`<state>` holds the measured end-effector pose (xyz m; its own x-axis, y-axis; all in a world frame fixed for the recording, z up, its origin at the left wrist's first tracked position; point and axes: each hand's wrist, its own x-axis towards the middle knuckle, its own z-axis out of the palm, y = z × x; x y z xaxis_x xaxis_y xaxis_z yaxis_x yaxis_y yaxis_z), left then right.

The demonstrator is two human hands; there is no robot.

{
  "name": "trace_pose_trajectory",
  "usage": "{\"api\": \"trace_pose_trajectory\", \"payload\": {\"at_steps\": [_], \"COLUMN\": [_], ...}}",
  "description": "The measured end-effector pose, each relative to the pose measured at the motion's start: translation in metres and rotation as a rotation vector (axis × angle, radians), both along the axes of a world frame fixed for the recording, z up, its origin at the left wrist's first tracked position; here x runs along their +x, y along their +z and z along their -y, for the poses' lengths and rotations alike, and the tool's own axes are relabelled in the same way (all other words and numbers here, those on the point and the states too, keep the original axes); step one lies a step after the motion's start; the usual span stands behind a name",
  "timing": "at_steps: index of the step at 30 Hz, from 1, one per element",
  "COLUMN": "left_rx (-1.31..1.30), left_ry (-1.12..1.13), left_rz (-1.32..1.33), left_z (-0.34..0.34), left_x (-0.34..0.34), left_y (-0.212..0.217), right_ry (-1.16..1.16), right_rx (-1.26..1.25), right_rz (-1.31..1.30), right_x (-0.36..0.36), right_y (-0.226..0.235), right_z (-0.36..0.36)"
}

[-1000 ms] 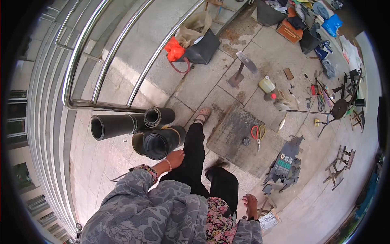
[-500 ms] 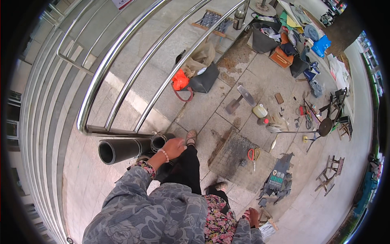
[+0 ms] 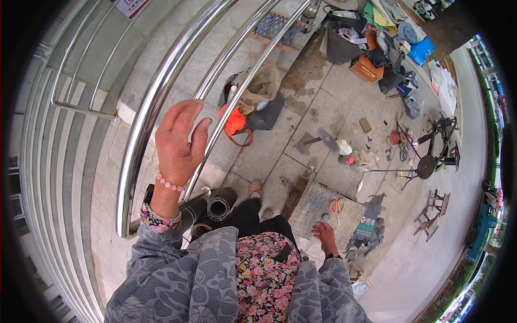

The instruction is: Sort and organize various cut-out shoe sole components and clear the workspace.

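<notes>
My left hand point(image 3: 180, 142), a beaded bracelet at its wrist, is raised over the steel railing point(image 3: 141, 129). Its fingers are extended and it holds nothing; whether it touches a bar I cannot tell. Below it, dark rolls of sheet material point(image 3: 219, 203) stand and lean at the railing's foot. My right hand point(image 3: 325, 236) hangs by the near edge of a worn board point(image 3: 307, 207), fingers loosely bent and apart, nothing seen in them. On that board lie red-and-yellow-handled scissors point(image 3: 337, 207). Right of it is a torn dark sheet point(image 3: 368, 226) with print.
A metal shoe anvil point(image 3: 318, 139), a bottle point(image 3: 343, 146) and a hand-cranked machine point(image 3: 428, 164) are beyond the board. A small wooden stool point(image 3: 432, 212) stands at right. Bags point(image 3: 264, 110) and an orange box point(image 3: 367, 69) lie farther off. Steps point(image 3: 54, 188) descend at left.
My left hand has risen from beside the dark rolls to over the railing, its fingers extending. My right hand has moved forward to the board's near edge. The view has shifted.
</notes>
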<state>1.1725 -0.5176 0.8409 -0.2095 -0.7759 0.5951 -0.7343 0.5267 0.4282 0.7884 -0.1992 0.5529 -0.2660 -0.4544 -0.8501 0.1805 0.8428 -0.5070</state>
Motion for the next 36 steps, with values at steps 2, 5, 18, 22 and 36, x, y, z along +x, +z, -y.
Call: {"api": "trace_pose_trajectory", "payload": {"at_steps": [2,5,18,22,36], "left_rx": [-0.163,-0.252,0.395,0.626,0.565], "left_ry": [0.05,0.143,0.469,0.574,0.571], "left_rz": [0.04,0.214,0.425,0.283,0.218], "left_z": [0.013,0.036,0.127,0.144,0.147], "left_x": [0.003,0.015,0.037,0.03,0.022], "left_y": [0.019,0.03,0.017,0.02,0.018], "right_ry": [0.013,0.017,0.026,0.12,-0.139], "right_rx": [0.018,0.035,0.16,0.118,0.039], "right_rz": [0.005,-0.007,0.007,-0.024,0.149], "right_x": [-0.004,-0.013,-0.067,-0.103,-0.111], "right_y": [-0.007,-0.012,-0.021,-0.035,-0.055], "right_z": [0.015,0.033,0.124,0.166,0.206]}}
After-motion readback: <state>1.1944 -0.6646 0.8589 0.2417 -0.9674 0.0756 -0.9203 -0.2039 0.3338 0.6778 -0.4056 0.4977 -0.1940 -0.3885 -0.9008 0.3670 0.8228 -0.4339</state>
